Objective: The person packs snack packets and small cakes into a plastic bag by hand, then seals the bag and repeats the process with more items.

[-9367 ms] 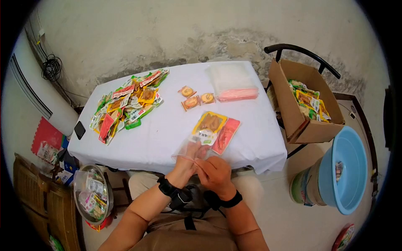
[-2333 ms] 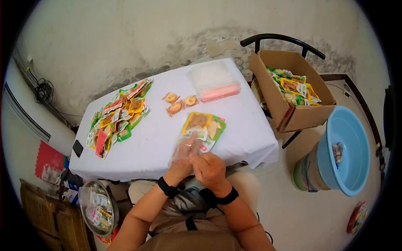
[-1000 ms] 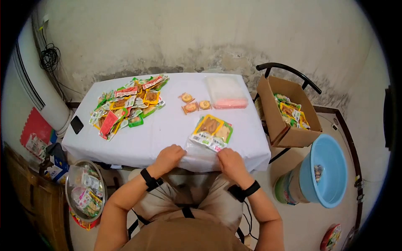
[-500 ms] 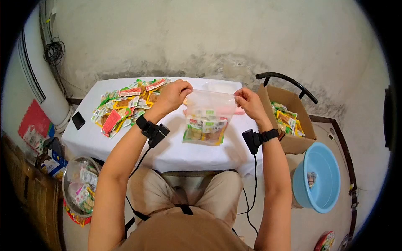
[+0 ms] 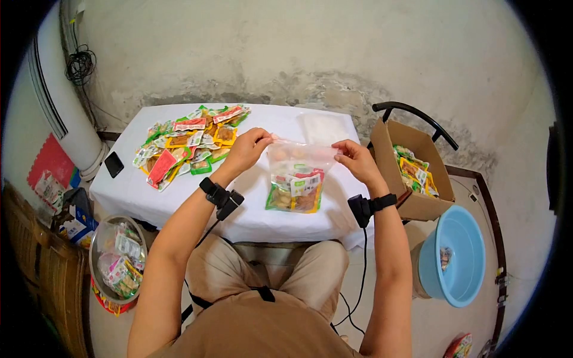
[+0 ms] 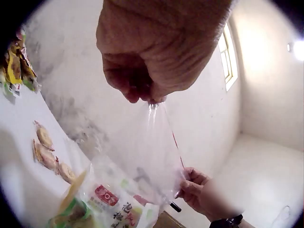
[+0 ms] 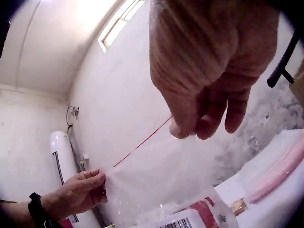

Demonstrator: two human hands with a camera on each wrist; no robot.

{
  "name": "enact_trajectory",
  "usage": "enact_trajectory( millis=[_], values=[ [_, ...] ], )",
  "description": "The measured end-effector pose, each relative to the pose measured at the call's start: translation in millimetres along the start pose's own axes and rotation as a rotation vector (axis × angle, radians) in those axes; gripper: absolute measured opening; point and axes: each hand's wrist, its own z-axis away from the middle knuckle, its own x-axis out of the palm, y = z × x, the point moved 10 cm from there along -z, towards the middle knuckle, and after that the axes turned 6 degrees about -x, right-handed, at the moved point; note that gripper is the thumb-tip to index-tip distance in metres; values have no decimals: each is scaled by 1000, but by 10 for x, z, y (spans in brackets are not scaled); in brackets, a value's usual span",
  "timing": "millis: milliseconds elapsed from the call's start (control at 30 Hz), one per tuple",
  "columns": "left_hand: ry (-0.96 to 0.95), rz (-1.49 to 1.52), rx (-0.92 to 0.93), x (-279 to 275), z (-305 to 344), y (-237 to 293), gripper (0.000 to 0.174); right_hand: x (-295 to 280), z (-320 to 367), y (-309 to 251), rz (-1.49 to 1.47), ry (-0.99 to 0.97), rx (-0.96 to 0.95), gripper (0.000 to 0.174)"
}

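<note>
A clear plastic bag (image 5: 298,156) hangs upright over the front half of the white table, its top edge stretched between both hands. My left hand (image 5: 246,149) pinches one top corner, and my right hand (image 5: 358,161) pinches the other. Low in the bag sit several snack packets (image 5: 293,194) with green, yellow and red printing. From the left wrist, a thin red line runs along the bag's mouth (image 6: 175,142) toward the right hand (image 6: 199,195). The right wrist view shows the left hand (image 7: 83,191) at the line's far end.
Three small round wrapped cookies (image 6: 45,137) lie behind the bag. A pile of snack packets (image 5: 185,140) covers the table's left part, near a phone (image 5: 113,164). Clear bags (image 5: 325,128) are stacked at the back right. A cardboard box (image 5: 427,206) and blue basin (image 5: 430,262) stand right.
Earlier the left hand was inside the bag, over packets on the table. The hand came out, both hands took the top corners, and the bag was lifted upright with the packets at its bottom.
</note>
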Motion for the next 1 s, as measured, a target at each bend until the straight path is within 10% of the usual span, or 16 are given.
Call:
enact_trajectory(
  millis=[200,700,800,867,1000],
  values=[
    [131,27,169,-52,108,155,19,-53,48,-267,104,49,-93,10],
    [159,304,-74,-7,321,-68,15,40,229,-328,-100,38,-71,14],
    [148,130,17,-29,301,162,11,31,237,-363,-96,61,-100,14],
    [211,-155,486,-14,412,829,26,34,235,-391,-100,65,-94,13],
    [35,-344,508,281,287,1089,36,42,212,-407,-76,72,-108,13]
  ],
)
